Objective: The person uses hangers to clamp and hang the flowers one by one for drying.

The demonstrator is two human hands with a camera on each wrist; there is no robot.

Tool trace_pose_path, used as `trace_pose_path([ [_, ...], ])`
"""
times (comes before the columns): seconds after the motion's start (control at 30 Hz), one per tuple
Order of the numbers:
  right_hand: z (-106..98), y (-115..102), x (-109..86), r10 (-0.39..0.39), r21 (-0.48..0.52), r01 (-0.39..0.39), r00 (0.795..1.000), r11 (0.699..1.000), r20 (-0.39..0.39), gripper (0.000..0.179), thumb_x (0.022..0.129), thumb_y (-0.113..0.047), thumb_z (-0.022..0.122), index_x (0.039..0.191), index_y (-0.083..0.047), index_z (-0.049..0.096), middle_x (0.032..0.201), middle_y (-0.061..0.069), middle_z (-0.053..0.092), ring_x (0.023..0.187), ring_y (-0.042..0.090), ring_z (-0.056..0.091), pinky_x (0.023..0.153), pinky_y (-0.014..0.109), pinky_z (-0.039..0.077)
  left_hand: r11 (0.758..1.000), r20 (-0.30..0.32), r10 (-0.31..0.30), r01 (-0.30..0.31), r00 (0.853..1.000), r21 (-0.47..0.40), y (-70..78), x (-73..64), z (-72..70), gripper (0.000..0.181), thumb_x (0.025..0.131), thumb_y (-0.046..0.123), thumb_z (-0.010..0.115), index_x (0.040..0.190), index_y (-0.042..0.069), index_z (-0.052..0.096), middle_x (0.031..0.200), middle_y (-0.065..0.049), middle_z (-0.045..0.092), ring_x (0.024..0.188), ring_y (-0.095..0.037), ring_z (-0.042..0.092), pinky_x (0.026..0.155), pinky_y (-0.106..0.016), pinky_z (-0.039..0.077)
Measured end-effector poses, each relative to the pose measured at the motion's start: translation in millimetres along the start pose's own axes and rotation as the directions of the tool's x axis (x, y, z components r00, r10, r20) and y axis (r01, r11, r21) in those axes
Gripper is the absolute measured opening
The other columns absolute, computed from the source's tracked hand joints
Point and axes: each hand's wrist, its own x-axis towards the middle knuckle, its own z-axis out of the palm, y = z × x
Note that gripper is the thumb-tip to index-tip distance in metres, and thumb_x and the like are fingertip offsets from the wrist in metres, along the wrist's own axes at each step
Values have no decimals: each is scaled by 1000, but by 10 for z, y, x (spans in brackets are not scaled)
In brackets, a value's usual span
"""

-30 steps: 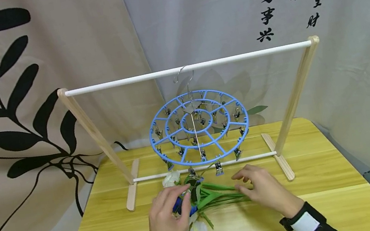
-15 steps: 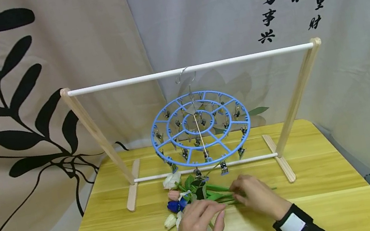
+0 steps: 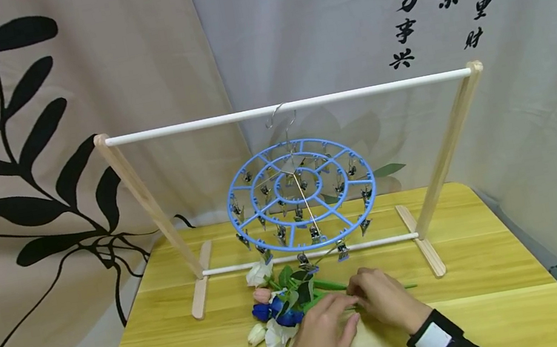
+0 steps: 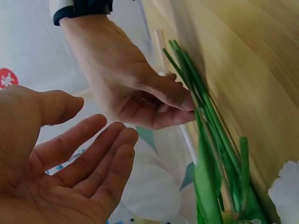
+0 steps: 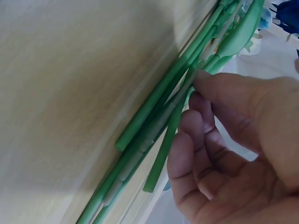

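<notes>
A bunch of flowers (image 3: pixel 279 308) in white, pink and blue lies on the table below the round hanger, blooms to the left. Its green stems (image 5: pixel 163 107) run to the right, with a pale thin stem among them. My right hand (image 3: pixel 383 300) pinches the stems between thumb and fingertips, its other fingers curled, as the right wrist view shows. Just left of it is my left hand (image 3: pixel 324 331), fingers relaxed and apart. In the left wrist view the left hand (image 4: pixel 79 163) holds nothing, beside the stems. In the head view it covers part of the lower blooms and stems.
A blue round clip hanger (image 3: pixel 310 248) with several metal clips hangs by its hook from the white rod (image 3: pixel 193 126) of a wooden rack (image 3: pixel 147 201). The rack's feet stand on the wooden table (image 3: pixel 492 260). Behind hang printed curtains (image 3: pixel 314 20).
The left hand has moved right from over the blooms toward the right hand, uncovering them. The right hand has moved slightly left and down, closing its fingers on the stems.
</notes>
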Motion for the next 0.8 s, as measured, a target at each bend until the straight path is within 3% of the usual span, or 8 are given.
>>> trace_pose_path([
  [0.17, 5, -15, 0, 0, -1, 0, 1000, 1000, -6, 18, 95, 2, 91, 95, -14, 83, 89, -5, 69, 76, 1, 60, 65, 20, 56, 998, 32, -69, 68, 997, 8, -79, 27, 30, 26, 115, 16, 76, 138, 7, 80, 133, -7, 82, 116, -20, 83, 96, -31, 70],
  [0.37, -15, 7, 4, -56, -38, 53, 995, 998, -85, 21, 96, 5, 89, 96, -14, 80, 91, -5, 67, 83, 8, 63, 70, 24, 61, 992, 0, -122, 122, 992, 33, -149, 66, 8, 26, 112, 16, 80, 138, 9, 80, 131, -8, 82, 112, -24, 84, 93, -35, 72],
  [0.47, -40, 40, 11, -168, -53, 161, 969, 986, -183, 20, 96, 5, 89, 97, -11, 78, 91, -4, 68, 85, 10, 65, 71, 27, 62, 988, -19, -147, 148, 989, 39, -173, 88, -20, 28, 112, 17, 81, 138, 9, 80, 132, -8, 82, 113, -25, 84, 92, -35, 72],
  [0.5, -4, 117, 30, -224, -40, 220, 949, 975, -221, 15, 102, 1, 86, 99, -12, 77, 93, -4, 68, 87, 9, 65, 71, 25, 62, 987, -24, -151, 152, 988, 44, -183, 95, -26, 28, 111, 16, 81, 139, 9, 80, 133, -9, 82, 112, -25, 84, 92, -35, 72],
  [0.6, -57, 118, 17, -290, -28, 294, 916, 955, -276, 12, 107, -1, 82, 103, -11, 76, 96, -3, 69, 88, 7, 65, 71, 24, 61, 986, -44, -147, 150, 988, 76, -210, 98, -44, 31, 109, 15, 84, 140, 10, 79, 137, -9, 81, 109, -26, 85, 89, -36, 72],
  [0.67, -108, 80, -3, -291, -21, 297, 915, 955, -279, 10, 109, -1, 80, 106, -10, 76, 99, -2, 69, 89, 7, 67, 72, 23, 62, 983, -59, -138, 144, 989, 110, -230, 97, -52, 33, 108, 15, 85, 140, 10, 79, 139, -10, 80, 108, -25, 85, 89, -37, 72],
  [0.8, -272, -118, -61, -256, -61, 249, 928, 967, -272, 18, 101, 7, 84, 106, -9, 76, 100, 0, 70, 91, 11, 71, 75, 25, 65, 980, -77, -137, 146, 988, 138, -273, 97, -83, 33, 109, 17, 86, 141, 10, 79, 142, -8, 79, 83, -13, 78, 73, -27, 64],
])
